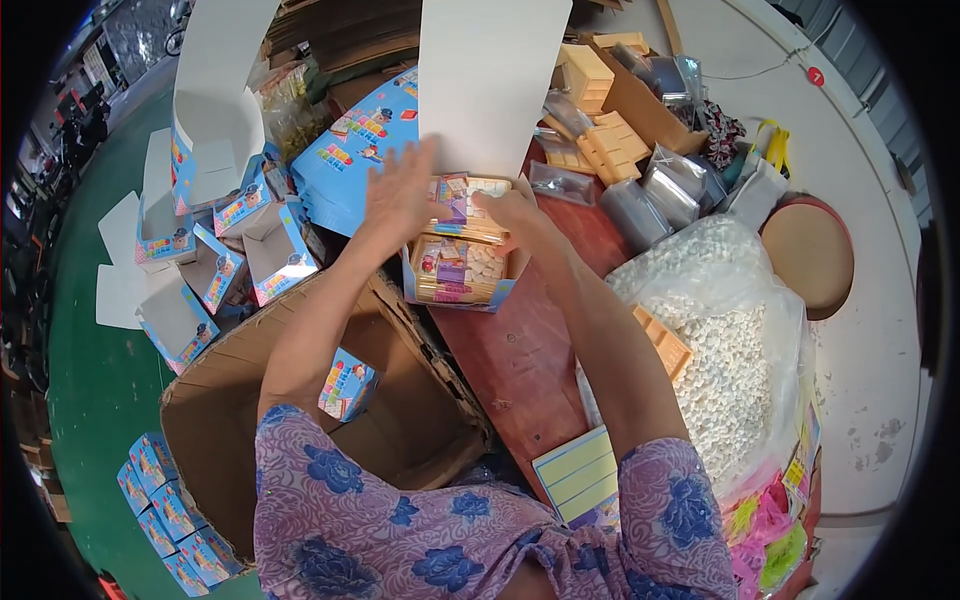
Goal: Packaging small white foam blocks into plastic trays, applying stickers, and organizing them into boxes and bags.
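A blue cardboard display box [412, 284] stands before me on the red tabletop, its tall white lid [490, 80] raised at the back. Inside lie film-wrapped tan trays with white pieces and purple printed cards: a front pack [462, 270] and a rear pack [468, 200]. My left hand [400, 195] is at the box's left side near the rear pack, fingers stretched out and apart. From the right, my right hand [512, 215] reaches into the box, its fingers closed on the rear pack's right end. Part of that pack is hidden by my hands.
A big brown carton [230, 370] stands at left, with a small blue box [350, 385] inside. Several open blue boxes [275, 250] are piled beyond it. A clear bag of white pieces [730, 370] sits at right, below tan plastic trays [610, 145] and clear film sleeves [640, 210].
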{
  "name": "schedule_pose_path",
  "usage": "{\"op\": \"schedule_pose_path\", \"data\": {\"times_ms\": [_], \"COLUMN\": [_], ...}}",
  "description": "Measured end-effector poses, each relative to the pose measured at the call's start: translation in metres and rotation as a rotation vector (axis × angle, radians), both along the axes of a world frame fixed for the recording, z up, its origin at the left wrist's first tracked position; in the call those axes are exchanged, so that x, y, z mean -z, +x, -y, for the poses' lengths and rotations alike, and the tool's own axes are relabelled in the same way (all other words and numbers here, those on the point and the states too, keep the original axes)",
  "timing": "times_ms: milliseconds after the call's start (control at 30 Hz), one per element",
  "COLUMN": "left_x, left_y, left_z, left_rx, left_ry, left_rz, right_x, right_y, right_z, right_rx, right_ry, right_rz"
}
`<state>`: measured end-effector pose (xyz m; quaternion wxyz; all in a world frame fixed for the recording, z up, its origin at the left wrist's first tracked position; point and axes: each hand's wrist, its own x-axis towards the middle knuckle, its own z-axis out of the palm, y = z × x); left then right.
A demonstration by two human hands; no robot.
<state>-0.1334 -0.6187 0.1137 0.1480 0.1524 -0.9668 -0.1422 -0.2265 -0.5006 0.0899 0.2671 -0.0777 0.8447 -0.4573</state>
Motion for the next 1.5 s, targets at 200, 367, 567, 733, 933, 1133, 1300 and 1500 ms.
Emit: {"op": "schedule_pose_path", "data": {"times_ms": [200,367,567,733,933,1133,1300,1500], "left_x": [0.024,0.017,0.008,0.034,0.043,0.038,0.041,0.022], "left_y": [-0.02,-0.019,-0.021,-0.028,-0.035,-0.04,-0.032,-0.022], "left_z": [-0.012,-0.007,0.012,0.03,0.042,0.035,0.042,0.031], "left_rx": [0.355,0.334,0.483,0.081,0.268,0.288,0.173,0.218], "left_ry": [-0.321,-0.268,-0.141,0.03,0.558,0.577,0.448,0.315], "left_rz": [-0.02,0.002,-0.08,-0.306,-0.023,0.008,-0.016,0.044], "right_x": [0.011,0.015,0.009,0.025,0.035,0.039,0.03,-0.013], "right_y": [-0.012,0.029,0.021,0.001,-0.002,-0.002,0.014,0.057], "right_z": [-0.006,0.002,-0.008,-0.007,-0.005,-0.003,0.001,-0.013], "right_rx": [-0.003,-0.122,-0.502,-0.52,-0.451,-0.376,-0.232,-0.376], "right_ry": [0.029,0.652,0.496,0.51,0.487,0.479,0.4,0.164], "right_rz": [-0.041,-1.218,-1.441,-1.468,-1.421,-1.468,-1.663,-1.438]}}
